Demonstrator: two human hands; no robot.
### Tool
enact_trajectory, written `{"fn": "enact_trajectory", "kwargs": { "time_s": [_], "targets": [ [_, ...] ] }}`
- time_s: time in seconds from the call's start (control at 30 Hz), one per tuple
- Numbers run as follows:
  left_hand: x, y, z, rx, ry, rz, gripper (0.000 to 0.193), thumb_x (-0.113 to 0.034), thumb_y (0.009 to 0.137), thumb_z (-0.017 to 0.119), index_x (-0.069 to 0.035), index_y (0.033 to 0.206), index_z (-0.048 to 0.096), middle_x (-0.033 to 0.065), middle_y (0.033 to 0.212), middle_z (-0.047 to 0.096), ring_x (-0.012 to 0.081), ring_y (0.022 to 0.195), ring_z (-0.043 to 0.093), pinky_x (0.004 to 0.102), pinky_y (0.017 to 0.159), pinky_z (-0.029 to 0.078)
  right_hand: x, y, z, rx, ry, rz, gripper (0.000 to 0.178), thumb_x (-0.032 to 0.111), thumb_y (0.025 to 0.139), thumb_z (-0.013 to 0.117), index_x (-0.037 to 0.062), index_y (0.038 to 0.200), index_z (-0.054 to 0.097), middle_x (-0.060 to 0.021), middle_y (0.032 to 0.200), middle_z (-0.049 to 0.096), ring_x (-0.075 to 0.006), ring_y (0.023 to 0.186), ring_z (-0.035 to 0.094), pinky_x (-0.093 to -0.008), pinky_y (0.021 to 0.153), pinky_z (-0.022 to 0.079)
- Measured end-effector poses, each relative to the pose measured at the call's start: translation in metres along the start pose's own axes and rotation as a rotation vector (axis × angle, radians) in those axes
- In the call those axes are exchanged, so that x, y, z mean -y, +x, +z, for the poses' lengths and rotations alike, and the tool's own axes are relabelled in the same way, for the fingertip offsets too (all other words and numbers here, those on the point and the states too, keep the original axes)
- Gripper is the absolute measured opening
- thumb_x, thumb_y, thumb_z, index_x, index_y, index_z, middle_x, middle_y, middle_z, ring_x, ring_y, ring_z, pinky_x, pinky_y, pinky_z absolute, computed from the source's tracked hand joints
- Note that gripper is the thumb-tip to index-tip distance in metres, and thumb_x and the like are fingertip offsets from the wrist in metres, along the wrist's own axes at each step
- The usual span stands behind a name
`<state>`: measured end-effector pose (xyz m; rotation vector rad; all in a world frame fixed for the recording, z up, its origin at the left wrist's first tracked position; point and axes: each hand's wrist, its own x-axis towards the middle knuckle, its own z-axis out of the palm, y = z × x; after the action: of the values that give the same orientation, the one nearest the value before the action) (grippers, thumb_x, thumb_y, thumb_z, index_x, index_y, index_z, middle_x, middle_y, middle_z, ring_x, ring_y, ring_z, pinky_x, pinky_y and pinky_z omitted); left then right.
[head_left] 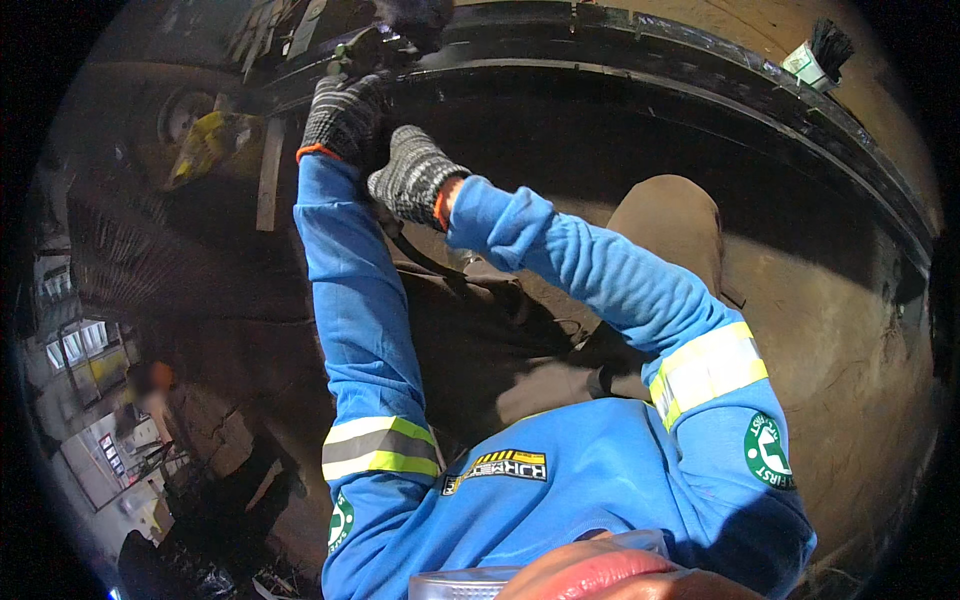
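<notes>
Left hand (343, 112) up at a metal tool (352, 52), grip hidden, cannot tell if closed. Right hand (412, 175) just below, looks curled; its hold cannot be told. Tool sits at the far left stretch of the black beam (690, 55). Work looks under way there; finished and unfinished stretches cannot be told apart. Beam edge curves off right toward a rod tub (806, 68). Left tighter: bar (268, 175), yellow bag (210, 145). More room right, past the knee (668, 220). Cable (432, 260) hangs below the hands.

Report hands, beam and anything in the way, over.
Left hand near dark beam; right hand close by. Both grips hidden. Beam spans upper view. Yellow object left, apart from both hands.
</notes>
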<state>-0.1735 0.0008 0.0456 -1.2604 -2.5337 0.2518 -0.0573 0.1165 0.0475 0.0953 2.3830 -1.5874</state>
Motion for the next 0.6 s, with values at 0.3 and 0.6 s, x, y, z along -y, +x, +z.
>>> {"fn": "enact_trajectory", "kwargs": {
  "time_s": [0.3,0.6],
  "targets": [
    [-0.044,0.024,-0.04,-0.126,-0.18,0.19,0.023,-0.014,0.076,0.052,-0.008,0.097,0.061,0.0129,0.09,0.062,0.0329,0.084,0.057,0.0416,0.077,0.042,0.0,-0.046,-0.002,-0.216,0.068,0.127,0.057,0.026,0.07,0.061,-0.0051,0.115,0.043,-0.0272,0.109,0.052,-0.0379,0.103,0.052,-0.0396,0.091,0.041],
    [-0.057,0.023,-0.04,-0.104,-0.093,0.256,0.022,-0.011,0.077,0.054,-0.005,0.097,0.06,0.013,0.092,0.062,0.0276,0.092,0.056,0.0363,0.089,0.04,-0.021,-0.042,0.017,-0.5,0.165,-0.095,0.05,0.021,0.068,0.062,-0.0028,0.11,0.048,-0.0269,0.107,0.053,-0.038,0.1,0.052,-0.0397,0.09,0.041]
  ]
}}
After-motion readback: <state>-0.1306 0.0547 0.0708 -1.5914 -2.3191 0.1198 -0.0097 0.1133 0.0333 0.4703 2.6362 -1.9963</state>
